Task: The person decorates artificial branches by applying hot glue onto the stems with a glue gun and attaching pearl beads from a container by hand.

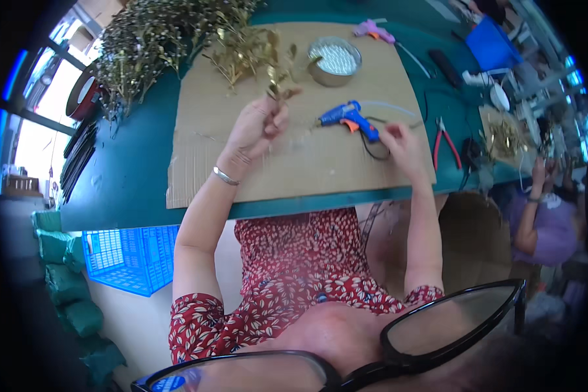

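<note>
Here's the green table [130,186], running out past the cardboard sheet [294,173] on either side. A big heap of leafy stems [150,49] spills over the cardboard's far left corner. Now the left hand [251,127], above the cardboard just left of its middle, thumb and fingers pinched together. And the right hand [402,147], just inside the cardboard's right edge, fingers bunched at the handle end of the blue glue gun [343,114]; whether they truly grip it, I can't tell. The gun lies right of the cardboard's centre, a round tin [333,80] toward its far edge, red pliers [436,147] off its right side. Smallest, the golden sprig [274,81], upheld over the cardboard in that left pinch! Looks like readying sprig and gun; next calls for a secure handle grip.
</note>
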Available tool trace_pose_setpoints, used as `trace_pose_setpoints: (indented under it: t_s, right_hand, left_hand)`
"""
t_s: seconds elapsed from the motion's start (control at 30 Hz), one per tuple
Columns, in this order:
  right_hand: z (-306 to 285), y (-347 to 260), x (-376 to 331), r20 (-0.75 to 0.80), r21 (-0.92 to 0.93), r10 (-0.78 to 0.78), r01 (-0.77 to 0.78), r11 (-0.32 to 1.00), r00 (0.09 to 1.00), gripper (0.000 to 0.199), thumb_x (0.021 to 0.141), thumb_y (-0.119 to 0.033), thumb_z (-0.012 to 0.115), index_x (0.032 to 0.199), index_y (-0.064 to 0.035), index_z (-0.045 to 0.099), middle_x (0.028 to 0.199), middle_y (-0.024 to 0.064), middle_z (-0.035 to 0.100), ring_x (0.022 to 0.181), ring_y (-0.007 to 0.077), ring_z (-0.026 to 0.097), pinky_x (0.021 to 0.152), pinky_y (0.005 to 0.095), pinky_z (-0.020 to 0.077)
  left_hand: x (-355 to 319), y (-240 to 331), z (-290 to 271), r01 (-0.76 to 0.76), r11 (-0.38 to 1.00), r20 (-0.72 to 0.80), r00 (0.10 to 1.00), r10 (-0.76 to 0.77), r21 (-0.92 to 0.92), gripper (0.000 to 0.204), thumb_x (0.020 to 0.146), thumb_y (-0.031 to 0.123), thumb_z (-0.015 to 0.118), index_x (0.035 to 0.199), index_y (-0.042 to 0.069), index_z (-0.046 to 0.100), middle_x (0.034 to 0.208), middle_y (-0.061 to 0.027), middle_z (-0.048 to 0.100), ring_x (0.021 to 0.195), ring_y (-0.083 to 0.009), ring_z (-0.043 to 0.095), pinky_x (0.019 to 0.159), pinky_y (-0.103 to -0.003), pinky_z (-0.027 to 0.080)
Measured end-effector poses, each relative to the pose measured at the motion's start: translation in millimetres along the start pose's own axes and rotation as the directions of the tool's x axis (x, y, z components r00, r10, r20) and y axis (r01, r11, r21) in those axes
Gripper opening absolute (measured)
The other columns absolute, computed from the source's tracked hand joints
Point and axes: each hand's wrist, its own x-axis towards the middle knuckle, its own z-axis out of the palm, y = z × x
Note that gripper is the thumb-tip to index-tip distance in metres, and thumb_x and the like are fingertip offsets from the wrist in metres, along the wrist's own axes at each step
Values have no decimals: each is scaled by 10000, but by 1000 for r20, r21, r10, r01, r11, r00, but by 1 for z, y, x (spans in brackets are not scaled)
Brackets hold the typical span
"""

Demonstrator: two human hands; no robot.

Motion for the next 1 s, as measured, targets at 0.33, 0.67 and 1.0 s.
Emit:
trace_pose_setpoints:
  t_s: [0.33,0.67,1.0]
  right_hand:
    - [0,-23,28,271,-285,210,-131,950,939,361,762,-261,689,976,21,620,820,144,638,767,239,619,705,344,472]
    - [21,-5,38,83,-107,112,-103,989,990,280,733,-228,641,874,13,621,727,98,604,675,194,585,620,325,451]
    - [8,-76,10,-149,699,-77,160,697,986,335,797,-18,568,1113,15,464,870,135,607,560,138,549,510,225,442]
  left_hand:
    - [39,-10,-50,37,993,-63,997,-44,-110,379,987,285,422,1213,-11,493,659,43,409,536,-32,299,474,-170,257]
    - [36,-23,-51,84,982,-199,979,-50,170,381,988,301,415,1204,-3,496,657,41,444,517,-26,304,472,-173,253]
    - [28,-22,-52,-30,997,-163,986,18,-72,375,998,299,376,1164,-14,497,802,-80,524,617,-89,362,549,-205,323]
